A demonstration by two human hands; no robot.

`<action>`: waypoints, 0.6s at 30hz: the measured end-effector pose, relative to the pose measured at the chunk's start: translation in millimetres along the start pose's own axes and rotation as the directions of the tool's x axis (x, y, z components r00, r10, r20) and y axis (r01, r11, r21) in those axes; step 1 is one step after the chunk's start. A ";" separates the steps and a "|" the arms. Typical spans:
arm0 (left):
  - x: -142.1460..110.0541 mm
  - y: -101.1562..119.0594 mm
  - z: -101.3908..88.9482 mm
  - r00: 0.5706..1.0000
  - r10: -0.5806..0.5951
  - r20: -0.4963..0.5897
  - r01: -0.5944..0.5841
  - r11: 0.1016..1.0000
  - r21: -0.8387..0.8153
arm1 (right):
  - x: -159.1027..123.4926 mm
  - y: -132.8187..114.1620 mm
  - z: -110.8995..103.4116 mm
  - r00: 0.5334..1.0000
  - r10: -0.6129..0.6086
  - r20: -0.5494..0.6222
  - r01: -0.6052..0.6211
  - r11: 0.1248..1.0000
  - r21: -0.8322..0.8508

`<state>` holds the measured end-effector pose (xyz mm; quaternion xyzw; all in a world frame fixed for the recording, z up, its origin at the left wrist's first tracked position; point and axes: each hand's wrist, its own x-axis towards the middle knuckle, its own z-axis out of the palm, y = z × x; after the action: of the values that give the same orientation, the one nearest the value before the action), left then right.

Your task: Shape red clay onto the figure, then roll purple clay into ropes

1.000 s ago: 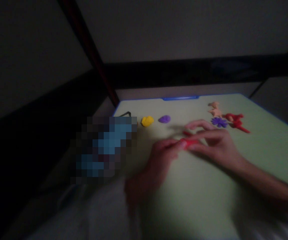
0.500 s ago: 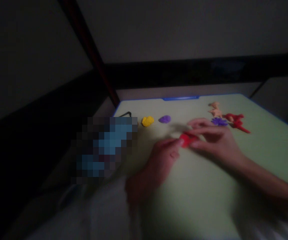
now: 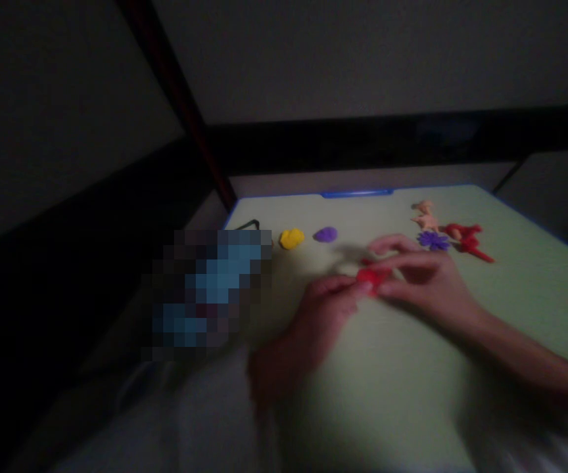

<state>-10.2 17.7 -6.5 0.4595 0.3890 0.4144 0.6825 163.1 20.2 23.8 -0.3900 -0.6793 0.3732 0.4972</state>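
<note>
A small piece of red modelling clay is held between both hands above the table. My left hand pinches its left side, thumb on top. My right hand grips its right side between thumb and fingers, and the fingertips partly hide the clay. Just behind the right hand lies a purple flower-like clay shape. Red clay figures rest to the right of it, one with a long thin point. Farther back are peach clay shapes.
A yellow clay lump and a purple clay lump sit on the pale table, left of the hands. The table has a blue edge with a blue handle at the back. A pixelated blue area covers the left side.
The red clay has turned slightly between my fingers, and my left thumb has shifted right onto it. Both hands stay in nearly the same place; the other clay pieces have not moved.
</note>
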 end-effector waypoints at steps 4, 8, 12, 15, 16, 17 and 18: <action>-0.5 3.0 2.9 1.000 -0.007 -0.030 0.007 1.000 0.025 | -0.1 -2.9 1.4 1.000 0.027 0.004 -0.027 0.999 -0.046; 0.6 5.4 2.9 0.999 0.001 -0.049 0.002 0.998 0.063 | -0.8 -2.2 1.0 1.000 0.019 0.006 -0.019 0.999 -0.042; 0.2 6.5 1.8 0.997 -0.006 -0.075 0.011 0.998 0.068 | -0.5 0.8 0.6 1.000 0.016 0.001 -0.016 0.999 -0.036; -0.7 6.5 1.9 0.996 -0.027 -0.088 0.030 0.999 0.040 | -0.1 2.8 0.8 0.999 0.022 -0.038 -0.022 1.000 0.006; -0.7 6.5 2.0 0.996 -0.030 -0.084 0.033 0.999 0.034 | -0.1 3.2 0.9 0.999 0.024 -0.048 -0.023 1.000 0.014; -0.5 6.4 2.1 0.997 -0.030 -0.076 0.032 0.999 0.032 | -0.1 3.5 0.9 0.998 0.026 -0.051 -0.025 1.000 0.015; -0.2 6.4 2.1 0.997 -0.023 -0.067 0.025 0.999 0.033 | -0.3 3.7 0.9 0.999 0.030 -0.045 -0.029 0.999 0.012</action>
<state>-9.7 18.4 0.1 0.4522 0.4242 0.4146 0.6661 162.9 21.4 20.2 -0.4056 -0.6598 0.3754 0.5092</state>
